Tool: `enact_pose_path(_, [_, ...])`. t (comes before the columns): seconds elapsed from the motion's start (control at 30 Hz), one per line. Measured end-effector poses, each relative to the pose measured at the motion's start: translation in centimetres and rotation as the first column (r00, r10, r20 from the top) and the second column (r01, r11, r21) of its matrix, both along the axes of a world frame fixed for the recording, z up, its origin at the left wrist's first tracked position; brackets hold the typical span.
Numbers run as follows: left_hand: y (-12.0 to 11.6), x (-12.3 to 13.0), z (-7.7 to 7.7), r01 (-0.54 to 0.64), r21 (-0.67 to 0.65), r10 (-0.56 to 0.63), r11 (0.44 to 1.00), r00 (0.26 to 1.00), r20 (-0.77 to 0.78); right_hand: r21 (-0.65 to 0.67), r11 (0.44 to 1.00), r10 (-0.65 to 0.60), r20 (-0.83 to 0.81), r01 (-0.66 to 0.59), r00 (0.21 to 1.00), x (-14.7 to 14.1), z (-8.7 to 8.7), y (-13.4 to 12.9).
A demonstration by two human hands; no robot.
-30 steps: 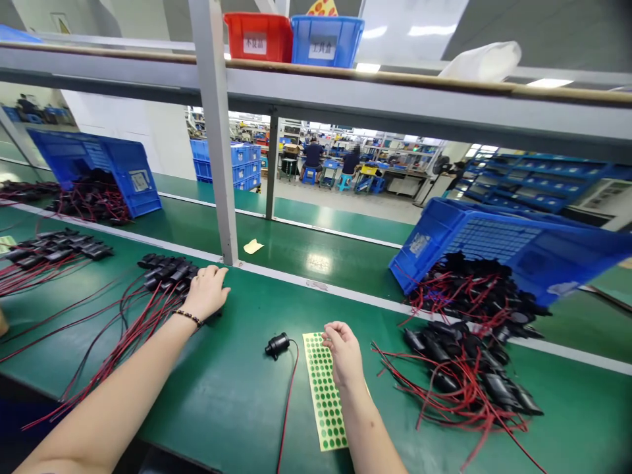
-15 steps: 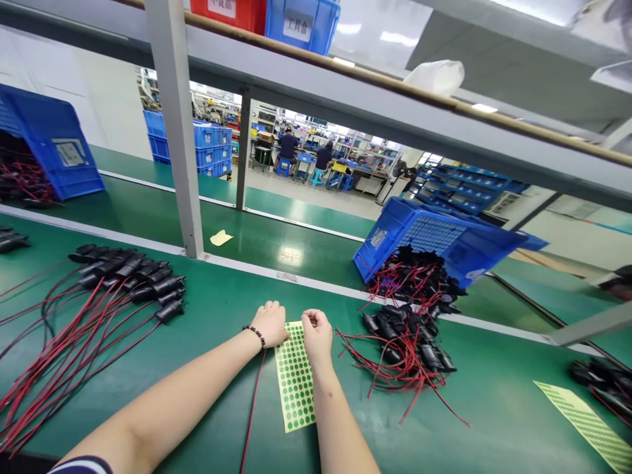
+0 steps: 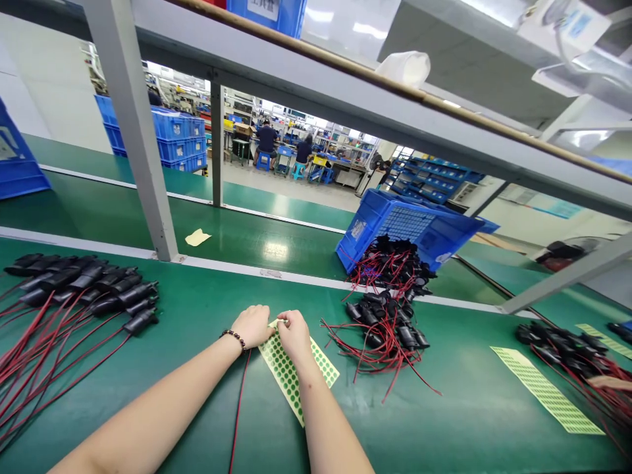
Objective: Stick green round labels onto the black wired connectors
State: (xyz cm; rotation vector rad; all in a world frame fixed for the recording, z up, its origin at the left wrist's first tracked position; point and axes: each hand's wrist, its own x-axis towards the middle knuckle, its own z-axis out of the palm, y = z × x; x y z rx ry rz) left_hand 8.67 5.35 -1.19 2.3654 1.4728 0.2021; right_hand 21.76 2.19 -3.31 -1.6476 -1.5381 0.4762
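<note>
A pale yellow sheet of green round stickers [image 3: 284, 362] lies slanted on the green bench under my hands. My left hand [image 3: 253, 326], with a beaded bracelet at the wrist, is closed at the sheet's upper left corner; a red wire [image 3: 239, 408] runs from beneath it toward the bench's front edge. What its fingers hold is hidden. My right hand [image 3: 295, 334] pinches at the sheet's top edge, its forearm crossing over the sheet. Black cylindrical parts with red wires lie in a pile [image 3: 390, 322] to the right and in rows [image 3: 83, 283] to the left.
A tipped blue crate [image 3: 409, 227] spills more black parts behind the right pile. A grey post [image 3: 133, 131] rises at the left. Another sticker sheet [image 3: 546, 388] and more wired parts [image 3: 567, 345] lie far right, beside part of another person's hand. A paper scrap [image 3: 197, 237] lies behind the divider.
The view has turned right, so the scene sits further left. The sticker sheet has rotated, its lower end now slanting right beneath my right forearm. Both hands remain at its top end.
</note>
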Motion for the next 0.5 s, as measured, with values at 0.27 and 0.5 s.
enact_pose_path(0.27, [-1.3,0.9,-0.3,0.024,0.03,-0.024,0.999,0.999,0.03,-0.007,1.0,-0.018,0.05,0.018,0.999,-0.1,-0.5,0.2])
enact_pose_path(0.5, [-0.6,0.8,-0.5,-0.045,-0.085,0.06,0.995,0.981,0.182,0.042,0.999,-0.024,0.022,0.023,0.999,0.0,0.7,-0.2])
